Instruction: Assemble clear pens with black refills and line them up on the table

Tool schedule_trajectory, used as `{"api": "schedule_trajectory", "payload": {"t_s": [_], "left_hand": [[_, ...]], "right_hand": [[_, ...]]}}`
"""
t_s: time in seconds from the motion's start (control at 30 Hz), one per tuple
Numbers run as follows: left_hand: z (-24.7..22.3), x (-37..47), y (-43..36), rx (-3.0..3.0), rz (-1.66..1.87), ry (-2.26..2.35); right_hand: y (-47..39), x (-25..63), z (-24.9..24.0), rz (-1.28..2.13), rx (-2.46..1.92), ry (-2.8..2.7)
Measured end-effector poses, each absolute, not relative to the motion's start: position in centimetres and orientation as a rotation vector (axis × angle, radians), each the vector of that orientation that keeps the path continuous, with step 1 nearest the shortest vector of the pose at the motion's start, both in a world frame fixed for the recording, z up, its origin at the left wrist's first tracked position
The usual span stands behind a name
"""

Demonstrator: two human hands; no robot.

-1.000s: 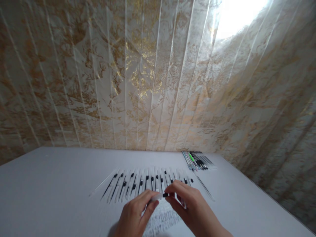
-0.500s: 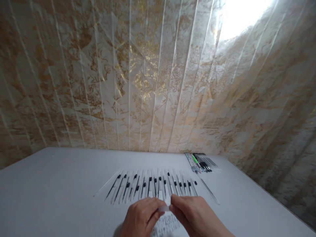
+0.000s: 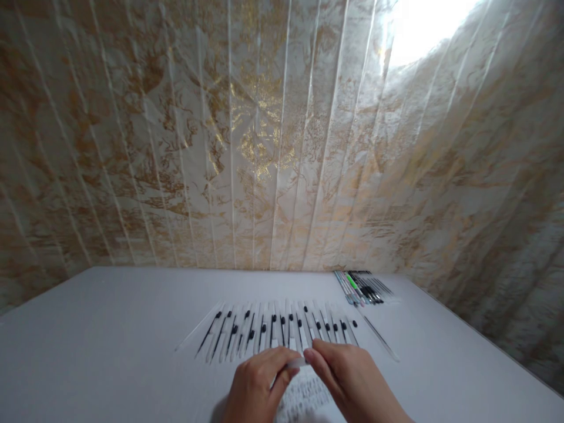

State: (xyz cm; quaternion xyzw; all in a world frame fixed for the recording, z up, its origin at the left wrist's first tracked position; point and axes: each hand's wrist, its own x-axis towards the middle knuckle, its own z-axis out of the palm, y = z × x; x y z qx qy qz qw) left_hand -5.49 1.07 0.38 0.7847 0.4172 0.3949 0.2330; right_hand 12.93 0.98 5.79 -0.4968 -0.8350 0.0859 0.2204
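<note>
Near the bottom centre, my left hand (image 3: pixel 259 382) and my right hand (image 3: pixel 348 376) meet at a small translucent white tube (image 3: pixel 297 362). The left fingers pinch its left part, while the right thumb and fingers close round its other end, which they hide. Under the hands lies a sheet of paper with dark writing (image 3: pixel 306 395). Just beyond them, a row of clear pen barrels with dark refills and black caps (image 3: pixel 274 318) spreads across the white table.
At the back right lies a group of pens, some coloured and some black (image 3: pixel 359 288). A thin dark refill (image 3: pixel 381 338) lies right of the row, and a clear stick (image 3: pixel 196 327) left of it. A gold-patterned curtain (image 3: pixel 264 147) hangs behind the table (image 3: pixel 110 341).
The view has shifted slightly, so the pen row appears further right. The tube is now tilted, its right end higher, and my right hand's grip has changed a little.
</note>
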Motion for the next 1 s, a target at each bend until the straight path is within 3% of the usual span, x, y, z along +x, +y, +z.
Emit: {"api": "schedule_trajectory", "payload": {"t_s": [1.0], "left_hand": [[0.4,-5.3,1.1,2.281,1.202,1.150]], "right_hand": [[0.6,12.8,6.7,0.322,-1.554,-2.337]]}}
